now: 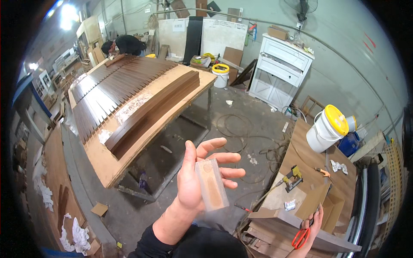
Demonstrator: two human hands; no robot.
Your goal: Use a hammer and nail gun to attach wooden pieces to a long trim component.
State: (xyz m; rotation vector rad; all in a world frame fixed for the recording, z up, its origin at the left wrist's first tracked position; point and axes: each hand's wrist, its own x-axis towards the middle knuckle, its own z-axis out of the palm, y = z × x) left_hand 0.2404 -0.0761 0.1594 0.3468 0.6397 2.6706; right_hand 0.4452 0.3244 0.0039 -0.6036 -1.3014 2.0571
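Note:
My left hand [189, 185] is raised palm up in the middle, fingers spread. Across its palm and fingers lies a flat translucent packet [211, 182] with a tan, round-ended strip in it, looking like an adhesive bandage. At the lower right my right hand [317, 225] is closed around red-handled scissors [300, 238]; their blades are hidden. Its fingertips are at the edge of an open cardboard box [333, 210] on a brown-topped bench [301, 148]. A small white-and-blue packet [290, 205] is beside the box.
On the bench stand a nail gun [294, 178], an orange-handled tool [322, 172] and a white bucket with yellow lid [325, 131]. Left, a work table [98, 165] bears dark slats [129, 77] and a long brown beam [157, 112]. A person [124, 45] bends beyond it. Hoses [236, 129] cross the floor.

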